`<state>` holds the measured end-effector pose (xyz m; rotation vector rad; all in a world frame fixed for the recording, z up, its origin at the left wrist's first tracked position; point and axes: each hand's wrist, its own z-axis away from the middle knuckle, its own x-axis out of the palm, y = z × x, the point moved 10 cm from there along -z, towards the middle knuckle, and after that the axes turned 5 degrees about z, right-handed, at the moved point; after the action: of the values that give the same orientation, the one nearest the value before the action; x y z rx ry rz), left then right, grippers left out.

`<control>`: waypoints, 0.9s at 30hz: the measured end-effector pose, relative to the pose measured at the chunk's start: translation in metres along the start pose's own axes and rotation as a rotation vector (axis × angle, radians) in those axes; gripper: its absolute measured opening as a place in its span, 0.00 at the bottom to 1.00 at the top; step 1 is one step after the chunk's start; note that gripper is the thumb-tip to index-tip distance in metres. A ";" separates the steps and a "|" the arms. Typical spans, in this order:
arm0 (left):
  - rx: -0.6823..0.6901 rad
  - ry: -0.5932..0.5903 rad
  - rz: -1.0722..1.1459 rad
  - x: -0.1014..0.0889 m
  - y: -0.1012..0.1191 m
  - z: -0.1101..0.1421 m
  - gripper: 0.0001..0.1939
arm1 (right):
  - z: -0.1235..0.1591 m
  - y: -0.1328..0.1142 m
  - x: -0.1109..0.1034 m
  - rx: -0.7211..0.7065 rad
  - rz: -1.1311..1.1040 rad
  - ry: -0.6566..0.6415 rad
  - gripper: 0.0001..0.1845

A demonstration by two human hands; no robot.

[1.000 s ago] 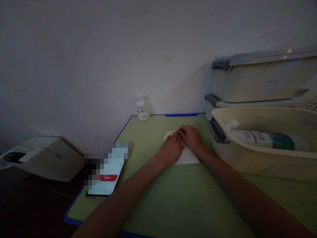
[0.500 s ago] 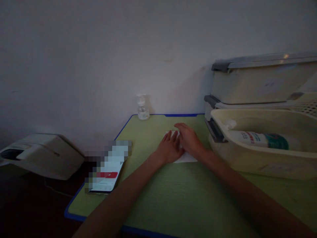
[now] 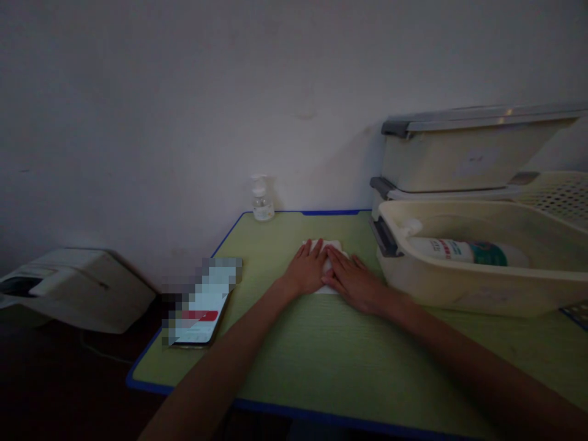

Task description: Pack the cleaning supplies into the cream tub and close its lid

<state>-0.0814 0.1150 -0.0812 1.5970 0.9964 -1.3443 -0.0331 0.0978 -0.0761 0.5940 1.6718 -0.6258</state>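
White tissue (image 3: 327, 285) flat on green desk (image 3: 294, 343), left hand (image 3: 305, 269) and right hand (image 3: 356, 283) pressing it, fingers extended, no pinch. Looks light, limp, easily torn; best lifted gently by near edge.

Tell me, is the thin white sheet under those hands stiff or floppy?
Probably floppy: the thin white sheet lies flat on the green, blue-edged tabletop under the left hand and right hand. It looks light, being so thin. Pushed sideways, it might wrinkle, since no stiff rim shows.
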 end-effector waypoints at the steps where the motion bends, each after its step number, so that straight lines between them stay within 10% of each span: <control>1: -0.001 -0.003 0.003 -0.001 0.000 0.000 0.31 | 0.000 -0.001 0.000 0.000 0.004 -0.013 0.37; 11: 0.001 0.000 0.007 -0.003 0.001 0.001 0.32 | 0.011 -0.004 -0.008 -0.053 0.023 0.022 0.42; 18: 0.015 0.042 0.020 -0.002 0.000 0.003 0.32 | 0.032 -0.037 -0.041 -0.368 0.102 0.107 0.14; 27: 0.048 0.173 0.098 -0.019 0.001 0.006 0.26 | 0.031 -0.037 -0.028 -0.342 0.176 -0.028 0.14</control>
<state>-0.0848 0.1081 -0.0625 1.7991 0.9805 -1.1875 -0.0319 0.0482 -0.0505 0.4747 1.6322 -0.2127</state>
